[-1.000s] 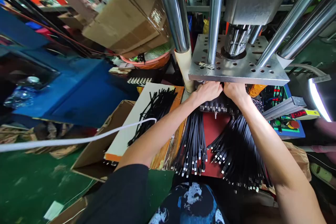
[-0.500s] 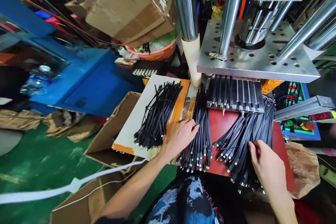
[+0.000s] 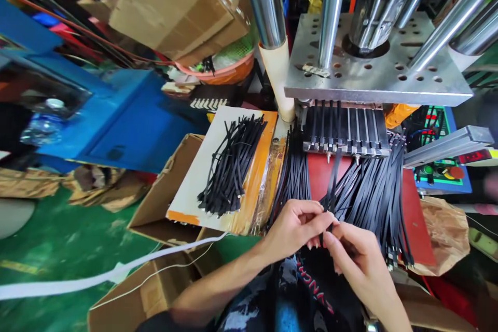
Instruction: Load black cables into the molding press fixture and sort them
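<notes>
My left hand (image 3: 296, 227) and my right hand (image 3: 358, 255) meet in front of the press, both closed in a pinch on one flat black cable (image 3: 332, 184). That cable stretches from my fingertips toward the slotted metal fixture (image 3: 346, 151); its near end is hidden by my fingers. Dark strips lie in several fixture slots on the left, while the right slots show bare metal. A fanned bundle of black cables (image 3: 375, 197) spreads beside my right hand. Another bundle (image 3: 293, 176) hangs left of the fixture, partly behind my left hand.
Above the fixture is a thick drilled steel plate (image 3: 424, 80) with polished columns. A pile of cables (image 3: 235, 166) lies on a white board (image 3: 190, 187) at left, over an open carton (image 3: 155, 218). A control box (image 3: 447, 171) and metal bar (image 3: 451, 146) stand at right.
My right hand moved left from the right bundle, and my left hand moved right and down from the left bundle. Both now meet on one cable. The camera view shifted slightly.
</notes>
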Motion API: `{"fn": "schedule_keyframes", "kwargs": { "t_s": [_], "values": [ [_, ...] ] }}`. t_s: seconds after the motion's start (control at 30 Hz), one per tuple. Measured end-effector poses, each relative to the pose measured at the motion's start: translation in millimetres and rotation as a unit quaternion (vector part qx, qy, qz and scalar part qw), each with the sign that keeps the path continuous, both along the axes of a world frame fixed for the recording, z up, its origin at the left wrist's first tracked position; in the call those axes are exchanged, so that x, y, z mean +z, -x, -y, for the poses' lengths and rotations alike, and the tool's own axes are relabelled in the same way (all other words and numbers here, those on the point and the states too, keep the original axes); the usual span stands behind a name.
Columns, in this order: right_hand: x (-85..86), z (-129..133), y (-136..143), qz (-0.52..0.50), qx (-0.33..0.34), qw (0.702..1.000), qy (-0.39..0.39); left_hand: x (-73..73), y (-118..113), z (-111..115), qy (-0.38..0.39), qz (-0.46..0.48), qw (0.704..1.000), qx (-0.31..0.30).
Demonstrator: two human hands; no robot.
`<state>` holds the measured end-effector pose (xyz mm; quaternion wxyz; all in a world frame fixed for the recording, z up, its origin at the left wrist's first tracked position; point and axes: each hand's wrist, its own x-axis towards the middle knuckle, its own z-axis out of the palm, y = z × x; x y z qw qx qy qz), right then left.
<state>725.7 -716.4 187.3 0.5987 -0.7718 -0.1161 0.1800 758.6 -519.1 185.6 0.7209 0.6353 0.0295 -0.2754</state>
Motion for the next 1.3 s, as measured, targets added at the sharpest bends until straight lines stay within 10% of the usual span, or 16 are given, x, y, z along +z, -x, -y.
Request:
{"fn": "schedule_keyframes", "kwargs": {
  "t_s": [0.17,0.33,0.47,0.7,1.3],
  "values": [
    [2.7,9.6,-9.1,-0.030,0.069,0.997,-0.008,3.5,17.7,6.6,-0.060,0.170,0.984,-0.005],
    [-10.1,-2.7,-15.6,-0.060,-0.139,0.981,-0.124,-7.5,33.8,7.7,-0.125,0.178,0.973,-0.080],
    [-22.3,-15.8,-13.4,-0.037,-0.162,0.978,-0.128,2.0,11.9,-0.9,-0.182,0.168,0.964,-0.093],
    [-33.2,-17.2,-8.4,0.014,-0.161,0.981,-0.109,31.7,-44.8,1.0,-0.105,0.296,0.948,-0.045],
    [-32.1,-6.5,-15.4,0.066,-0.171,0.981,-0.057,25.2,-56.0,-6.6,-0.056,0.195,0.973,-0.111]
  ]
}}
